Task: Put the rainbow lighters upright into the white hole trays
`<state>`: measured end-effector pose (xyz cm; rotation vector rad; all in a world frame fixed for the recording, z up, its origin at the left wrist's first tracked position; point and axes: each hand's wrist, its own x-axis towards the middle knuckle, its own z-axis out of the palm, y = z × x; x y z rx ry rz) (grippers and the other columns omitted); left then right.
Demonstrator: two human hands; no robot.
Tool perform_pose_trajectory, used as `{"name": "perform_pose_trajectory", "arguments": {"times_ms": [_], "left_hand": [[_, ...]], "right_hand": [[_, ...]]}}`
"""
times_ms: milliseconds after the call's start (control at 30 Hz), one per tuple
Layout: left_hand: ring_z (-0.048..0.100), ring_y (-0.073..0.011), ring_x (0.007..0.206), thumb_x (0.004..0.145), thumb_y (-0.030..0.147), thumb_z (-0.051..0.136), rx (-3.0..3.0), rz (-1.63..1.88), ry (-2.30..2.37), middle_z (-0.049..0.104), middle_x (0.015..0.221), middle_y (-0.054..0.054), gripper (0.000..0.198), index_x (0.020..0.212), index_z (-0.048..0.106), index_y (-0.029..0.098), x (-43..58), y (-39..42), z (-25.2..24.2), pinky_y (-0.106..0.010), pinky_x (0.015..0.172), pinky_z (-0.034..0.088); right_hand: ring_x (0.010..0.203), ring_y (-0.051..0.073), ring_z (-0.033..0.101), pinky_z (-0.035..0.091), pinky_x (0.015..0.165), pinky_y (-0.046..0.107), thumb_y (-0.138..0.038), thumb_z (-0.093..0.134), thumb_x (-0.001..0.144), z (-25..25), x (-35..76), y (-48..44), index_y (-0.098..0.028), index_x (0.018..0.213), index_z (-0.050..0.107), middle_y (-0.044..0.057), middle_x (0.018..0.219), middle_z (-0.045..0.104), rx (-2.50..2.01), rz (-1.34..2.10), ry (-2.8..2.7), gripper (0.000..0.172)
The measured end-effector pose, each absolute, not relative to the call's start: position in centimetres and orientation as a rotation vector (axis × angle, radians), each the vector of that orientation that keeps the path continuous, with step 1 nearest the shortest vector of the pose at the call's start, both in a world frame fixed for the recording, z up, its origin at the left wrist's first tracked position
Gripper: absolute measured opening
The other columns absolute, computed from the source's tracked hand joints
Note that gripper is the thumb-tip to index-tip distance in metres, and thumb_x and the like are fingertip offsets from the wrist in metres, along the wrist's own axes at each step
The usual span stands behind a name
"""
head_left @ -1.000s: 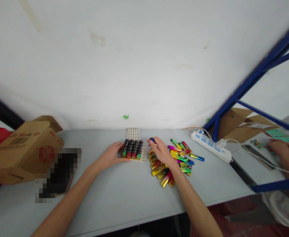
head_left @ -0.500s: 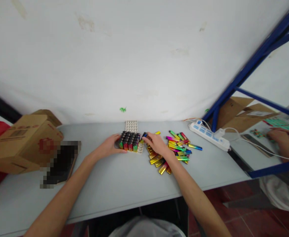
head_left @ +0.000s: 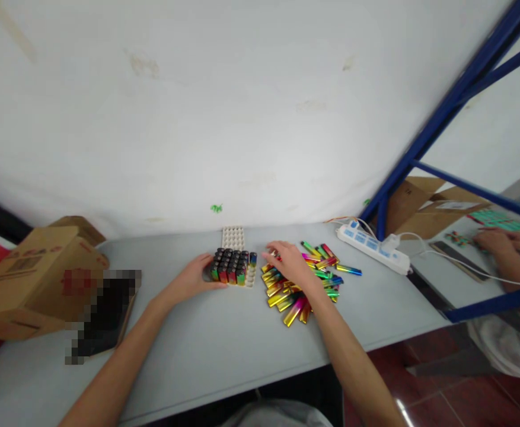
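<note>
A white tray [head_left: 233, 238] with rows of round holes lies near the wall. Upright on its nearer part stand several shiny metallic tubes [head_left: 228, 267] with black tops, packed in a block. My left hand [head_left: 196, 277] grips this block from the left, thumb in front and fingers behind. One blue-and-gold tube [head_left: 253, 260] stands at the block's right, beside a column of bare holes. My right hand [head_left: 289, 261] is over the left part of a loose pile of shiny tubes [head_left: 281, 299], fingers apart and partly hiding the pile. I see nothing held in it.
A white power strip [head_left: 373, 248] with cables lies right of the pile, by a blue metal frame [head_left: 402, 166]. A cardboard box [head_left: 41, 279] and a pixelated dark object [head_left: 108, 314] are at left. Beyond the frame, another person's hands [head_left: 500, 243] rest over a table.
My right hand has let go of the blue-and-gold tube, which now stands in the tray, and has moved right to the pile. My left hand keeps its grip. The view has shifted slightly.
</note>
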<state>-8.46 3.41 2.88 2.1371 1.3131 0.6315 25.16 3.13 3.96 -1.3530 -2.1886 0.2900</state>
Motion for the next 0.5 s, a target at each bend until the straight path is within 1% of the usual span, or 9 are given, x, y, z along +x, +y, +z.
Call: {"name": "perform_pose_trajectory", "arguments": {"times_ms": [67, 133, 167, 233, 300, 333, 400, 467, 500], "left_hand": [[0.069, -0.044, 0.127, 0.067, 0.064, 0.092, 2.124, 0.622, 1.323, 0.077, 0.135, -0.02, 0.074, 0.12, 0.078, 0.015, -8.5, 3.4, 2.8, -0.055, 0.117, 0.052], [0.069, -0.0437, 0.126, 0.067, 0.064, 0.092, 2.126, 0.626, 1.315, 0.078, 0.133, -0.019, 0.072, 0.12, 0.077, 0.017, -8.5, 3.5, 2.7, -0.055, 0.116, 0.053], [0.069, -0.0432, 0.125, 0.067, 0.064, 0.092, 2.132, 0.632, 1.306, 0.078, 0.133, -0.018, 0.072, 0.121, 0.077, 0.018, -8.5, 3.4, 2.7, -0.054, 0.115, 0.053], [0.07, -0.0422, 0.124, 0.068, 0.065, 0.092, 2.147, 0.646, 1.294, 0.079, 0.132, -0.016, 0.071, 0.121, 0.077, 0.02, -8.4, 3.3, 2.7, -0.052, 0.112, 0.055], [0.071, -0.0412, 0.118, 0.068, 0.065, 0.092, 2.164, 0.656, 1.309, 0.08, 0.127, -0.015, 0.07, 0.119, 0.077, 0.02, -8.4, 3.1, 2.6, -0.05, 0.108, 0.057], [0.072, -0.0406, 0.115, 0.068, 0.065, 0.092, 2.172, 0.658, 1.32, 0.08, 0.123, -0.014, 0.068, 0.116, 0.077, 0.021, -8.4, 3.0, 2.6, -0.049, 0.105, 0.058], [0.073, -0.0398, 0.111, 0.068, 0.065, 0.093, 2.177, 0.658, 1.338, 0.081, 0.119, -0.013, 0.064, 0.113, 0.078, 0.021, -8.4, 2.8, 2.6, -0.048, 0.101, 0.059], [0.073, -0.0393, 0.112, 0.07, 0.063, 0.093, 2.171, 0.652, 1.347, 0.081, 0.12, -0.013, 0.063, 0.114, 0.077, 0.021, -8.4, 2.6, 2.6, -0.048, 0.103, 0.059], [0.073, -0.039, 0.113, 0.071, 0.063, 0.093, 2.166, 0.648, 1.351, 0.08, 0.121, -0.013, 0.062, 0.114, 0.077, 0.021, -8.4, 2.5, 2.6, -0.048, 0.104, 0.059]], "right_hand": [[0.11, 0.028, 0.071, 0.052, 0.106, 0.042, -0.034, 0.056, 0.115, 3.6, 27.5, 3.8, -0.019, 0.121, 0.075, 0.012, 0.115, 0.079, -1.486, 0.225, -2.042, 0.025], [0.111, 0.03, 0.071, 0.054, 0.106, 0.046, -0.026, 0.057, 0.112, 3.0, 29.6, 4.6, -0.019, 0.122, 0.077, 0.015, 0.115, 0.079, -1.579, 0.179, -1.965, 0.024], [0.114, 0.031, 0.071, 0.054, 0.108, 0.048, -0.023, 0.058, 0.109, 2.6, 30.4, 5.0, -0.019, 0.126, 0.077, 0.016, 0.119, 0.078, -1.584, 0.163, -1.967, 0.026], [0.128, 0.032, 0.067, 0.052, 0.116, 0.053, -0.018, 0.062, 0.104, 2.1, 31.1, 5.7, -0.021, 0.138, 0.075, 0.017, 0.137, 0.075, -1.511, 0.159, -2.058, 0.036], [0.142, 0.032, 0.061, 0.047, 0.124, 0.056, -0.013, 0.064, 0.1, 1.8, 30.8, 6.3, -0.024, 0.146, 0.072, 0.016, 0.154, 0.067, -1.374, 0.203, -2.22, 0.048], [0.145, 0.031, 0.059, 0.046, 0.125, 0.055, -0.012, 0.065, 0.099, 1.9, 30.4, 6.5, -0.024, 0.147, 0.072, 0.015, 0.157, 0.066, -1.31, 0.246, -2.3, 0.05], [0.139, 0.029, 0.064, 0.048, 0.123, 0.05, -0.011, 0.067, 0.1, 2.2, 29.5, 6.8, -0.023, 0.139, 0.076, 0.014, 0.149, 0.072, -1.232, 0.342, -2.423, 0.042], [0.125, 0.028, 0.07, 0.053, 0.115, 0.046, -0.014, 0.069, 0.101, 2.6, 28.8, 7.0, -0.02, 0.124, 0.08, 0.014, 0.131, 0.078, -1.247, 0.411, -2.463, 0.026], [0.117, 0.027, 0.072, 0.055, 0.109, 0.043, -0.017, 0.07, 0.102, 2.8, 28.7, 7.0, -0.019, 0.117, 0.08, 0.013, 0.123, 0.079, -1.28, 0.436, -2.443, 0.018]]}}
